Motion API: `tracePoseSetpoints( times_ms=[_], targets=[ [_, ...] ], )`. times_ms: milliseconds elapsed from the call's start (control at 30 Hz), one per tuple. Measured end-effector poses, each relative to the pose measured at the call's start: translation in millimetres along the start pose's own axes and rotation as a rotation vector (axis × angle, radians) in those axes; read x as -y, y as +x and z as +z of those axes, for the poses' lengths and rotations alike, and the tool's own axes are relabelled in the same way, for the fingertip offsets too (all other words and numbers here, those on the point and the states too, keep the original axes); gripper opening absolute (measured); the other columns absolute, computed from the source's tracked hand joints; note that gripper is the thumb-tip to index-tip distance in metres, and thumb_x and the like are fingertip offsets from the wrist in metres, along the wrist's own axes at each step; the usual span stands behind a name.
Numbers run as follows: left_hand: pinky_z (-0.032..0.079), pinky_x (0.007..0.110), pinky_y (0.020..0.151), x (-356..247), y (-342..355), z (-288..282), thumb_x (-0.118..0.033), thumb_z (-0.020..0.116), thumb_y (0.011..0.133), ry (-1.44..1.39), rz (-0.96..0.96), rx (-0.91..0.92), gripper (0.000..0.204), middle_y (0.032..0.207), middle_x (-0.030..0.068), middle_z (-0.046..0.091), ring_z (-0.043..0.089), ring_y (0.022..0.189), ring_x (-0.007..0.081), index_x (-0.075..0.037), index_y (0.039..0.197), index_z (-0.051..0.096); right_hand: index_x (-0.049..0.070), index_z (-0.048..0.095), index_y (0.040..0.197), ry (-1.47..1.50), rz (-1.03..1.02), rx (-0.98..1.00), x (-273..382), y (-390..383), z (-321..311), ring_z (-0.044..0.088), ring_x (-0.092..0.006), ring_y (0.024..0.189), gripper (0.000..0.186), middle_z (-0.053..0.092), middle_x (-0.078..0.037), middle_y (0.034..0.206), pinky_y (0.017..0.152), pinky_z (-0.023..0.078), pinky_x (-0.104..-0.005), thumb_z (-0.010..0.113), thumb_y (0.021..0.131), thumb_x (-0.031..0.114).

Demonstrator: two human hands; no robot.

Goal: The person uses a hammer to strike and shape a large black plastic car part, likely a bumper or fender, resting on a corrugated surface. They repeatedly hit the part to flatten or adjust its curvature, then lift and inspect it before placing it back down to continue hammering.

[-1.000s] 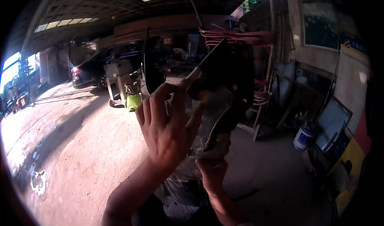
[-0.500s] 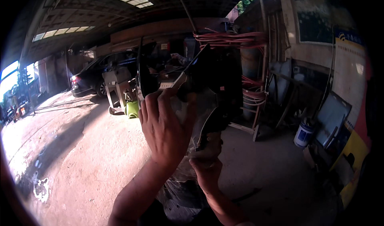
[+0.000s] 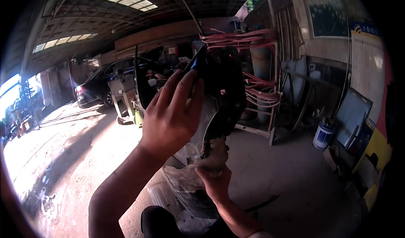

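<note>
Head view is showing you holding a dark curved panel [image 3: 223, 94] up in front of you, its long axis running nearly upright, upper end leaning slightly left toward the roof. Your left hand [image 3: 171, 115] is pinching the top edge, fingers curled over it. Your right hand [image 3: 213, 177] is clenching the lower end from below. Clear plastic wrapping [image 3: 185, 183] is hanging beneath, above the concrete floor [image 3: 274, 174].

Daylight floods the yard at left, overexposing the ground [image 3: 55, 153]; the roofed interior stays dim, the raised hands backlit, edges bent and vignetted black.
</note>
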State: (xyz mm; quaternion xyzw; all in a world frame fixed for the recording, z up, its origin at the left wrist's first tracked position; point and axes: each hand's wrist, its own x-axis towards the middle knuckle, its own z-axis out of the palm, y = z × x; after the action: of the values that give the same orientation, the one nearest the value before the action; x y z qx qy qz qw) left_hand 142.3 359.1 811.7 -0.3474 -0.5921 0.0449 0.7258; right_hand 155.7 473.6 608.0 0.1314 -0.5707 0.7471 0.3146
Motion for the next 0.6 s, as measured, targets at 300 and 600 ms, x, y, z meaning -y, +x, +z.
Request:
tracePoseSetpoints(
  times_ms=[300,600],
  targets=[
    [0.058,0.033,0.071,7,9,4,-0.007,0.071,0.071,0.069,0.107,0.012,0.027,0.107,0.011,0.059,0.066,0.093,0.0269,-0.006,0.098,0.067,-0.005,0.064,0.104,-0.03,0.016,-0.006,4,2,3,0.067,-0.0163,0.089,0.038,0.071,-0.011,0.097,0.083,0.052,-0.0302,0.083,0.076,0.012],
    [0.046,0.041,0.077,34,26,1,-0.018,0.077,0.068,-0.155,0.167,-0.031,0.022,0.096,0.0085,0.056,0.058,0.088,0.0277,-0.009,0.083,0.063,-0.005,0.065,0.102,-0.02,0.014,0.025,5,-4,9,0.066,-0.0158,0.088,0.036,0.071,-0.01,0.095,0.081,0.052,-0.0301,0.083,0.075,0.012]
  ],
)
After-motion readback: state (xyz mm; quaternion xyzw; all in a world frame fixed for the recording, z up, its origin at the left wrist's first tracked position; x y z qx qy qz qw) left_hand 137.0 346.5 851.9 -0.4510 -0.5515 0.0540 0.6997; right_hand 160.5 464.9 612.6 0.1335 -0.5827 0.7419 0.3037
